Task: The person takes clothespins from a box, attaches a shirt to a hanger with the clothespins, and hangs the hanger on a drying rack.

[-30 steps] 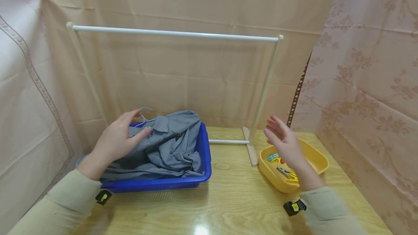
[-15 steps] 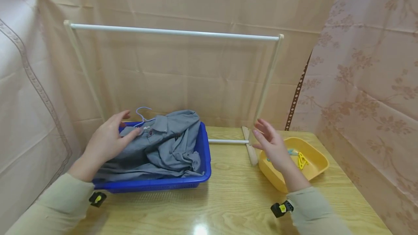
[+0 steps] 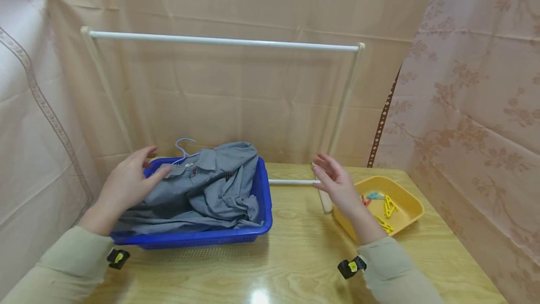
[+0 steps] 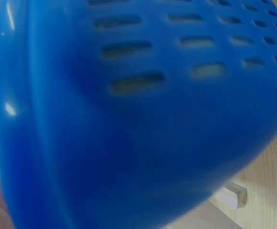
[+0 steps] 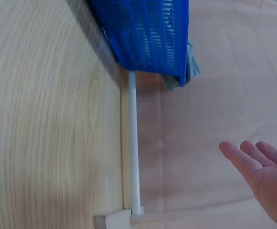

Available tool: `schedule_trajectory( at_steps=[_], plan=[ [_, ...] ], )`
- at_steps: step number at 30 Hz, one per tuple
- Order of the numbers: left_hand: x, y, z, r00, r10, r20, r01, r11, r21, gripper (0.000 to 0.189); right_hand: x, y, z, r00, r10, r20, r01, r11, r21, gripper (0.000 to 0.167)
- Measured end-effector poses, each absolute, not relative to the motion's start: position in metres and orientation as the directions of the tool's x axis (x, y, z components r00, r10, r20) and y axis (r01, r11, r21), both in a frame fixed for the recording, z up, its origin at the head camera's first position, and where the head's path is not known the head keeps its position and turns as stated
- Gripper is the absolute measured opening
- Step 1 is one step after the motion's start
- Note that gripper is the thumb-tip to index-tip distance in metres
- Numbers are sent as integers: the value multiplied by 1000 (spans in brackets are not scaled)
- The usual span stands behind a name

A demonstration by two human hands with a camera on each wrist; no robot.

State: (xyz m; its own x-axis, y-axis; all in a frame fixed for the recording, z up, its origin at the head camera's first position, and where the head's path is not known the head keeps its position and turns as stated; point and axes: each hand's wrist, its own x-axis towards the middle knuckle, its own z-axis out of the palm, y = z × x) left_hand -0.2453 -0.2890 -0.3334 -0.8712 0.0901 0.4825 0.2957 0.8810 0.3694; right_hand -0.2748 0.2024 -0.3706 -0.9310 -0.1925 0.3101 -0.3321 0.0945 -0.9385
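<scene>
I see a left hand (image 3: 125, 184), empty, fingers loosely parted, by a blue basket (image 3: 202, 238) seemingly keeping a gray shirt (image 3: 206, 193) bundled; right hand (image 3: 341, 190), likewise, left of a yellow tub (image 3: 407, 203) corralling clothespins (image 3: 387, 205).

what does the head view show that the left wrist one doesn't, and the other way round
Only the head view: the right hand, the shirt's collar, the hanger, the yellow bin with its clips, and the rack's top bar.

Only the left wrist view: the slots in the basket up close, and a pale block that looks like a rack foot.

Both: the basket, part of the table, and the left hand, though the wrist view shows just a sliver of skin, likely that hand, at its edge.
</scene>
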Motion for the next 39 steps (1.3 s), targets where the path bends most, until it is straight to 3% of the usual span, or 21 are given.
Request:
schedule_trajectory(
  at_steps=[7,15,39],
  plan=[
    [-244,-298,-337,-892,66,447,257,888,381,73,-274,190,-372,-935,-223,276,-290,31,-957,59],
    [-244,-309,-343,-873,69,482,259,904,340,59,-276,178,-377,-931,-252,264,-266,-26,-964,61],
    [-243,-347,-353,-927,81,367,201,932,302,46,-285,141,-371,-936,-295,191,-186,-44,-982,55]
  ],
)
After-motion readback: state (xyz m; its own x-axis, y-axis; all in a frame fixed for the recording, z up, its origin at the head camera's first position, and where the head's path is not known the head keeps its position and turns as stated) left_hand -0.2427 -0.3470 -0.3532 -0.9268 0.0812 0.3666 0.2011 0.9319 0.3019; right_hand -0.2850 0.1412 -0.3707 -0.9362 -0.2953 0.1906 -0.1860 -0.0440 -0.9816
